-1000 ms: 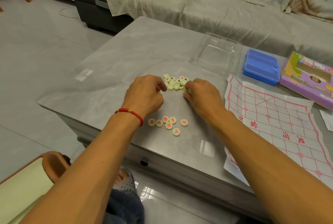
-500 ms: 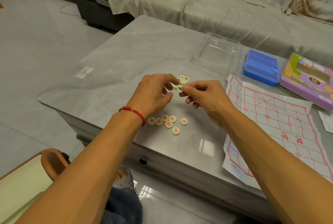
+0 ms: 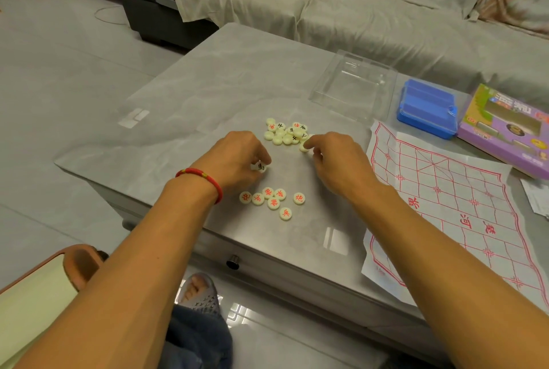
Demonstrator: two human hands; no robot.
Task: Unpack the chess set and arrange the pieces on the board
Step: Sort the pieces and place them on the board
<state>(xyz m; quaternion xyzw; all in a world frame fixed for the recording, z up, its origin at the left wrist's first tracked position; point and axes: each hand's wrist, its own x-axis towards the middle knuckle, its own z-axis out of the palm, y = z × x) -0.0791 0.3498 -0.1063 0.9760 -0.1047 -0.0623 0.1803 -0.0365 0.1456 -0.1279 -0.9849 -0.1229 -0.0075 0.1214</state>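
Xiangqi pieces [image 3: 286, 133], small cream round discs with red or black characters, lie in two groups on the glossy grey marble-look table [image 3: 208, 95]: a loose heap too overlapped to count at the far side, and seven red-marked discs [image 3: 271, 200] laid flat near your wrists. Your left hand [image 3: 234, 160], a red cord bracelet [image 3: 202, 180] at its wrist, curls its fingers around one black-marked piece [image 3: 261, 166], held just above the seven. Your right hand [image 3: 338, 160] points its index finger onto one blank-faced disc [image 3: 303, 147] at the heap's near edge, the other fingers loosely bent, gripping nothing. One creased paper board [image 3: 445, 205] printed with a red grid lies to the right, overhanging the table's near edge, with no pieces on it. Beyond it sit one clear plastic lid [image 3: 353, 83], one blue plastic tray [image 3: 427, 107] and one purple cardboard box [image 3: 505, 128].
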